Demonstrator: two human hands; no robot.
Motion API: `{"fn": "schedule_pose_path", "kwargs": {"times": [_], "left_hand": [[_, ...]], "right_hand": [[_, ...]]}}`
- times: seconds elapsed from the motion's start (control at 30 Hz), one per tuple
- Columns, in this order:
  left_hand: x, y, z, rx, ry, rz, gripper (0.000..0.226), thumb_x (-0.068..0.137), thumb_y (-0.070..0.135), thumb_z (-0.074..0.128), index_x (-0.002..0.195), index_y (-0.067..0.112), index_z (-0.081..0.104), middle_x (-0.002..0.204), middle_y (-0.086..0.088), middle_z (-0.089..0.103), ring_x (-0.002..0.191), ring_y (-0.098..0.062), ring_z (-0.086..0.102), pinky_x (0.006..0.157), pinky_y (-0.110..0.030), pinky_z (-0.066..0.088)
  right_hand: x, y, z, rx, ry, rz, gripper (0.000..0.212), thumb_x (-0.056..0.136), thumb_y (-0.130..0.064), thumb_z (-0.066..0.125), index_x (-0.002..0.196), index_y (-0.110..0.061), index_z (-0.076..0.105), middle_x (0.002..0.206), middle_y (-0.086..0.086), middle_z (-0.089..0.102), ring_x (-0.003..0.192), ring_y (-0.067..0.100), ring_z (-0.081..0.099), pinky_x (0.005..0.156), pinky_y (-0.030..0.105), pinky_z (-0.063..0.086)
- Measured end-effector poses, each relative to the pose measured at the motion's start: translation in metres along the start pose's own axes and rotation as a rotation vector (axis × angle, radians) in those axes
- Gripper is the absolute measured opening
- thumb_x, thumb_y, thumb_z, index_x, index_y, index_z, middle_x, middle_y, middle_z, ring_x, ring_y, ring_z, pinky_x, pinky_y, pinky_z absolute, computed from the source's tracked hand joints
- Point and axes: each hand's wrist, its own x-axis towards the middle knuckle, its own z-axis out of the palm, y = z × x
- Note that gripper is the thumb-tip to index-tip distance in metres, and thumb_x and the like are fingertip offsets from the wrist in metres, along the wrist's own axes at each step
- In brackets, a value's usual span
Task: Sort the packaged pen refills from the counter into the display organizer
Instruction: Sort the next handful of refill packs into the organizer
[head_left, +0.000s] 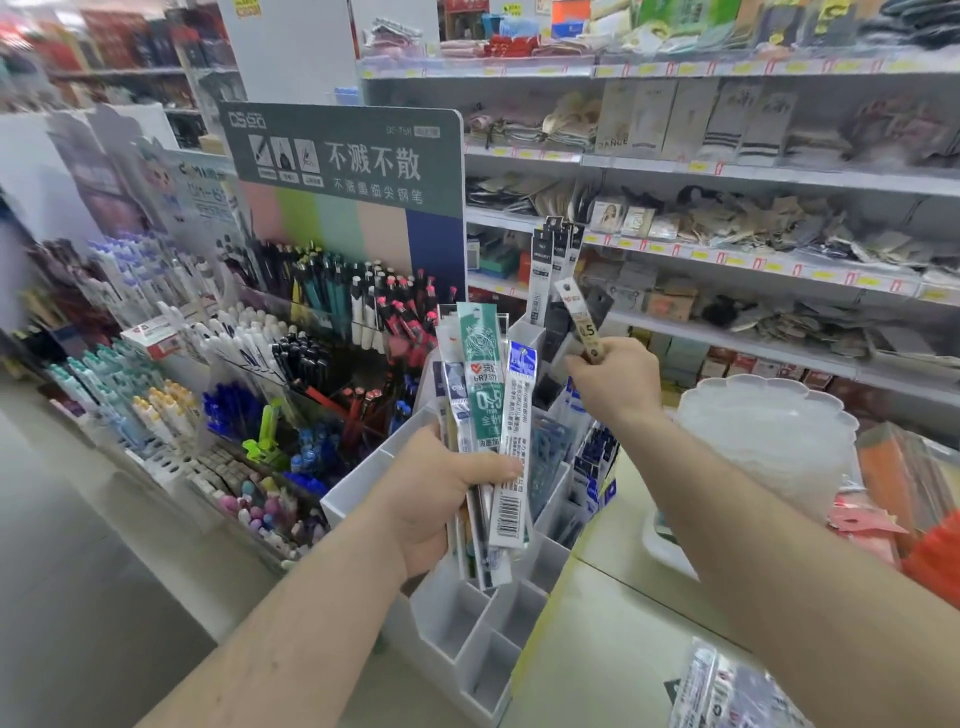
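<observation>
Two hands are raised over a white organizer (470, 639). A fanned bunch of refill packets (485, 415) is gripped in the left hand (434, 499), fingers curled round the lower part, thumb pressed across the front. Within the bunch, a green packet (480, 379) is seen in the middle, a white packet with a blue top and barcode (514, 441) at its right, clear packets at its left. The bunch is held upright, tilted slightly, above the organizer's open compartments.

A single packet marked 0.5 (582, 317) is pinched in the right hand (610, 384), fingers closed on its lower end; its upper end is tilted up and to the left. It is held in the air above the organizer's back rows, near a clump of black refill packets (556, 254) standing upright in a rear compartment. Blue-printed packets (597, 462) are stacked in compartments on the organizer's right side.

The organizer is set at the edge of the worktop (597, 623). More clear packets (717, 691) are left lying on the worktop at the lower right. A white scalloped tray (769, 415) is seen behind the right forearm. A pen display (291, 338) with a grey-green sign (345, 156) is placed to the left. Store shelves (727, 182) are lined along the back.
</observation>
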Motion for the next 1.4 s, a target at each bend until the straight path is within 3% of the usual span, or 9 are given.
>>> {"fn": "schedule_pose_path", "kwargs": {"times": [0.1, 0.23, 0.37, 0.5, 0.6, 0.8, 1.03, 1.27, 1.4], "left_hand": [[0.0, -0.004, -0.001, -0.002, -0.008, -0.019, 0.033, 0.083, -0.014, 0.062, 0.113, -0.001, 0.065, 0.098, -0.019, 0.074, 0.077, -0.028, 0.072, 0.066, -0.039, 0.061], [0.0, -0.007, 0.0, -0.013, 0.007, -0.029, 0.033, 0.082, -0.017, 0.061, 0.111, -0.002, 0.064, 0.095, -0.019, 0.073, 0.073, -0.027, 0.07, 0.063, -0.037, 0.061], [0.0, -0.008, 0.002, -0.006, 0.005, -0.039, 0.033, 0.082, -0.016, 0.062, 0.11, 0.0, 0.064, 0.106, -0.023, 0.072, 0.083, -0.032, 0.07, 0.073, -0.043, 0.061], [0.0, -0.014, 0.003, -0.018, -0.027, -0.045, 0.035, 0.082, -0.017, 0.062, 0.111, 0.002, 0.064, 0.101, -0.02, 0.073, 0.079, -0.029, 0.071, 0.069, -0.041, 0.061], [0.0, -0.021, 0.006, -0.003, -0.055, -0.049, 0.034, 0.08, -0.016, 0.065, 0.108, 0.003, 0.067, 0.104, -0.023, 0.073, 0.085, -0.032, 0.07, 0.072, -0.042, 0.06], [-0.002, -0.037, 0.015, 0.024, -0.214, -0.098, 0.042, 0.083, -0.015, 0.062, 0.12, 0.005, 0.065, 0.103, -0.019, 0.073, 0.089, -0.029, 0.072, 0.071, -0.038, 0.058], [-0.004, -0.042, 0.017, 0.064, -0.174, -0.155, 0.031, 0.089, -0.009, 0.055, 0.117, 0.001, 0.063, 0.101, -0.015, 0.075, 0.089, -0.03, 0.074, 0.076, -0.041, 0.06], [-0.008, -0.046, 0.018, 0.207, -0.246, -0.227, 0.028, 0.091, 0.002, 0.062, 0.118, 0.008, 0.063, 0.105, -0.016, 0.074, 0.096, -0.033, 0.072, 0.079, -0.04, 0.057], [-0.007, -0.046, 0.017, 0.254, -0.214, -0.202, 0.027, 0.09, -0.002, 0.062, 0.114, 0.009, 0.065, 0.1, -0.014, 0.076, 0.087, -0.029, 0.073, 0.076, -0.04, 0.059]], "right_hand": [[0.006, 0.004, 0.019, -0.174, -0.092, 0.014, 0.036, 0.095, -0.028, 0.058, 0.059, -0.022, 0.053, 0.065, 0.002, 0.058, 0.062, 0.023, 0.054, 0.053, 0.029, 0.041], [0.012, 0.01, 0.036, -0.302, -0.194, 0.111, 0.008, 0.089, -0.016, 0.063, 0.083, -0.01, 0.062, 0.075, 0.005, 0.061, 0.069, 0.021, 0.06, 0.065, 0.038, 0.057], [0.012, 0.004, 0.025, -0.263, -0.191, 0.125, 0.016, 0.087, -0.025, 0.069, 0.089, -0.009, 0.064, 0.075, 0.004, 0.062, 0.063, 0.018, 0.059, 0.056, 0.034, 0.054], [-0.03, -0.013, -0.017, 0.179, -0.043, 0.137, 0.018, 0.089, -0.029, 0.071, 0.081, -0.012, 0.068, 0.069, 0.0, 0.062, 0.06, 0.016, 0.054, 0.054, 0.028, 0.044], [-0.09, -0.022, -0.036, 0.618, -0.258, 0.266, 0.016, 0.089, -0.024, 0.072, 0.091, -0.009, 0.066, 0.06, -0.003, 0.051, 0.047, 0.009, 0.037, 0.045, 0.022, 0.035], [-0.145, -0.005, -0.037, 0.681, -0.332, 0.262, 0.014, 0.088, -0.004, 0.071, 0.077, -0.008, 0.063, 0.045, -0.012, 0.055, 0.036, -0.002, 0.046, 0.04, 0.01, 0.034], [-0.14, 0.024, -0.051, 0.99, -0.334, 0.462, 0.021, 0.085, -0.009, 0.068, 0.08, -0.015, 0.048, 0.047, -0.004, 0.031, 0.036, 0.007, 0.02, 0.036, 0.019, 0.02], [-0.139, 0.022, -0.041, 1.222, -0.492, 0.524, 0.01, 0.077, -0.018, 0.063, 0.069, -0.015, 0.059, 0.05, -0.003, 0.03, 0.031, 0.006, 0.024, 0.036, 0.019, 0.018], [-0.137, 0.029, -0.037, 1.097, -0.512, 0.448, 0.022, 0.074, -0.024, 0.076, 0.07, -0.015, 0.056, 0.051, -0.004, 0.032, 0.035, 0.008, 0.024, 0.037, 0.021, 0.02]]}}
